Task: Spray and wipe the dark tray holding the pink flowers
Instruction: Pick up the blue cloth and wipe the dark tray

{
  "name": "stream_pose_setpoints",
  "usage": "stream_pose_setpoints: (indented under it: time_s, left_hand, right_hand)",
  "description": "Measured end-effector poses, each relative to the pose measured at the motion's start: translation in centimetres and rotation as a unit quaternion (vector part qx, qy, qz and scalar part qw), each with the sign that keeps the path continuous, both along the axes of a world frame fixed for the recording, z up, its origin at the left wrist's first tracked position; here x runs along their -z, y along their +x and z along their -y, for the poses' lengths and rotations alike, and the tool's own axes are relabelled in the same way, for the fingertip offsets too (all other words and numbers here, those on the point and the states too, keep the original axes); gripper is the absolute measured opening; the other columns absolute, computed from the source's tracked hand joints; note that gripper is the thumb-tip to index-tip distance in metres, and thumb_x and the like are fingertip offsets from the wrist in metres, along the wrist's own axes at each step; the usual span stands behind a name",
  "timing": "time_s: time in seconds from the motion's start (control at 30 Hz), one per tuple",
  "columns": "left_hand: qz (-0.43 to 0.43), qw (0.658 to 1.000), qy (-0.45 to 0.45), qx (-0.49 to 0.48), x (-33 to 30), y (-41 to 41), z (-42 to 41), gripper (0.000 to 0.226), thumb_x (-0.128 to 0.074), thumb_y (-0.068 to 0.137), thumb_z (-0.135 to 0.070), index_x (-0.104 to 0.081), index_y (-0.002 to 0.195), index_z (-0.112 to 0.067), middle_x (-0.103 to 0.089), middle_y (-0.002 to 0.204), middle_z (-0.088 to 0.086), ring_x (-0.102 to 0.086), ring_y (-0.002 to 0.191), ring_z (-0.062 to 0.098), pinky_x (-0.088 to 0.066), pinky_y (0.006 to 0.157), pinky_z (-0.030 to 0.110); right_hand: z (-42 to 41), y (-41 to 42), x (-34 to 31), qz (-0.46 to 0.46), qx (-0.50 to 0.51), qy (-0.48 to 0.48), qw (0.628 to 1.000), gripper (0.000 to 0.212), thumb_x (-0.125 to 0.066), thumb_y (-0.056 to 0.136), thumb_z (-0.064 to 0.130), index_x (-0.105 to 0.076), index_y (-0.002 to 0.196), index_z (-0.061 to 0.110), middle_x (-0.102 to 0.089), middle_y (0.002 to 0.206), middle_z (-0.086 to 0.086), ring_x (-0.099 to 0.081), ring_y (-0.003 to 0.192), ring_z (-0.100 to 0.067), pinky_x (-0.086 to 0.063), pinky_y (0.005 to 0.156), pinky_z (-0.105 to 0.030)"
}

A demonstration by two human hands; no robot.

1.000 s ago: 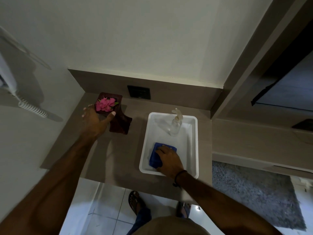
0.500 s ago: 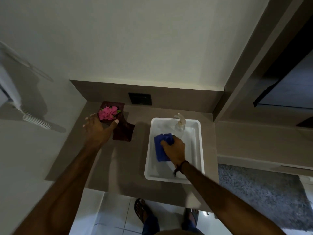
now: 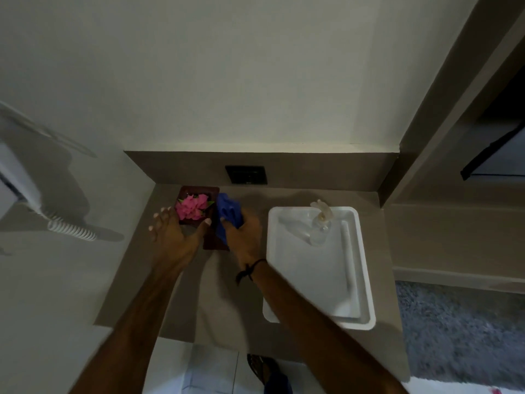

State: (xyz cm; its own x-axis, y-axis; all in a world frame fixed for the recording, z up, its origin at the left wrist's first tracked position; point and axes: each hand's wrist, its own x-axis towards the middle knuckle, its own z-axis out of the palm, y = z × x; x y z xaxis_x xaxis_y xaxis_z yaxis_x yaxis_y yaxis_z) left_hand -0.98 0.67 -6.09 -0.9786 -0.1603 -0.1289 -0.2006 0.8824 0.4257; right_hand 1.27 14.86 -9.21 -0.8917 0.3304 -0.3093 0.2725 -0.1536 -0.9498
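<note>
The dark reddish-brown tray (image 3: 210, 242) sits at the back left of the counter with pink flowers (image 3: 191, 209) on its far part. My left hand (image 3: 173, 237) rests at the tray's near left edge, fingers spread around the flowers, thumb on the tray. My right hand (image 3: 245, 234) grips a blue cloth (image 3: 226, 214) and presses it on the tray's right side, beside the flowers. A clear spray bottle (image 3: 320, 226) stands in the white bin (image 3: 365, 282) to the right.
The counter (image 3: 227, 302) ends at a wall on the left and a raised back ledge with a dark socket plate (image 3: 246, 174). A coiled cord (image 3: 71, 230) hangs on the left wall. Grey rug (image 3: 460, 331) and tiled floor lie below.
My right hand has lifted the blue cloth out of the white bin and carried it left onto the dark tray. My left hand has stayed at the tray.
</note>
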Motion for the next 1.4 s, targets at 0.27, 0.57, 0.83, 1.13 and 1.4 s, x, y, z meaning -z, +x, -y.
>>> stream_pose_setpoints:
  time_s: [0.27, 0.57, 0.83, 1.13, 1.4]
  left_hand:
    - [0.003, 0.999, 0.035, -0.008, -0.1, -0.1, 0.2, 0.117, -0.057, 0.073, -0.072, -0.023, 0.164, -0.007, -0.019, 0.174, 0.017, -0.010, 0.164, 0.031, -0.007, 0.133, 0.046]
    - [0.028, 0.999, 0.027, 0.000, -1.2, 0.4, -0.5, 0.103, -0.064, 0.090, -0.057, -0.017, 0.165, -0.005, -0.014, 0.175, 0.017, -0.005, 0.165, 0.030, -0.004, 0.134, 0.046]
    - [0.024, 0.999, 0.038, 0.001, -2.0, 0.7, -0.8, 0.101, -0.065, 0.088, -0.058, -0.023, 0.164, -0.005, -0.019, 0.174, 0.017, -0.009, 0.164, 0.030, -0.008, 0.133, 0.047]
    - [0.021, 0.999, 0.035, -0.004, -1.5, 0.3, -0.5, 0.116, -0.053, 0.074, -0.072, -0.022, 0.165, -0.007, -0.021, 0.174, 0.016, -0.012, 0.164, 0.029, -0.009, 0.133, 0.044]
    - [0.017, 0.999, 0.036, 0.000, -1.9, 0.6, -0.4, 0.112, -0.054, 0.074, -0.072, -0.031, 0.162, -0.008, -0.029, 0.171, 0.016, -0.020, 0.162, 0.030, -0.018, 0.132, 0.046]
  right_hand:
    - [2.2, -0.1, 5.4, 0.028, -0.134, 0.100, 0.985, 0.054, -0.052, 0.095, 0.002, -0.042, 0.147, 0.012, -0.068, 0.108, -0.011, -0.063, 0.084, -0.002, -0.047, 0.072, -0.006]
    - [1.2, -2.3, 3.9, 0.133, -0.084, -0.060, 0.986, 0.030, -0.053, 0.090, 0.001, -0.068, 0.100, 0.025, -0.070, 0.092, -0.008, -0.067, 0.079, -0.022, -0.060, 0.074, -0.043]
    - [1.7, -0.4, 3.4, -0.007, -0.090, -0.063, 0.994, 0.048, -0.057, 0.092, 0.012, -0.063, 0.103, 0.058, -0.070, 0.099, 0.025, -0.068, 0.092, 0.001, -0.057, 0.084, -0.022]
    - [0.7, -1.0, 6.7, 0.074, -0.180, 0.126, 0.973, 0.040, -0.047, 0.093, -0.002, -0.055, 0.132, 0.005, -0.069, 0.091, -0.009, -0.058, 0.072, -0.013, -0.049, 0.066, -0.019]
    - [0.0, -3.9, 6.8, 0.109, -0.213, 0.186, 0.953, 0.038, -0.046, 0.087, -0.009, -0.056, 0.122, 0.001, -0.065, 0.113, -0.022, -0.063, 0.104, -0.037, -0.053, 0.087, -0.038]
